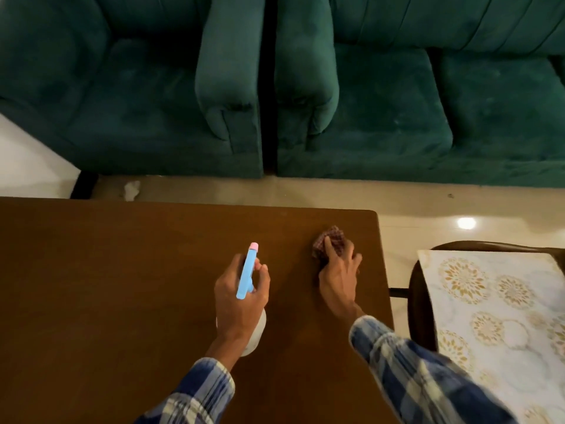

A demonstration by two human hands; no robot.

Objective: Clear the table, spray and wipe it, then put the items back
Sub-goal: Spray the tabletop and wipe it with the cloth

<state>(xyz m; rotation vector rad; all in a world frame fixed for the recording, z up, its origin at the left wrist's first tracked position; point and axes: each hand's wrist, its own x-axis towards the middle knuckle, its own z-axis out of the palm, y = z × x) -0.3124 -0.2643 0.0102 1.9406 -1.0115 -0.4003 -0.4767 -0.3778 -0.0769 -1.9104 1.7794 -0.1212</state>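
Head view: left hand (241, 296) wrapped spray bottle (247, 272), nozzle aimed away toward sofa (367, 102), long axis running near-to-far over table (122, 286) centre. Right hand (339, 270) pressed checked cloth (328, 240) flat near far right corner. Cloth lay just right of nozzle line; unwiped surface stretched leftward. 1 folded mat (495, 316) parked on chair at right.
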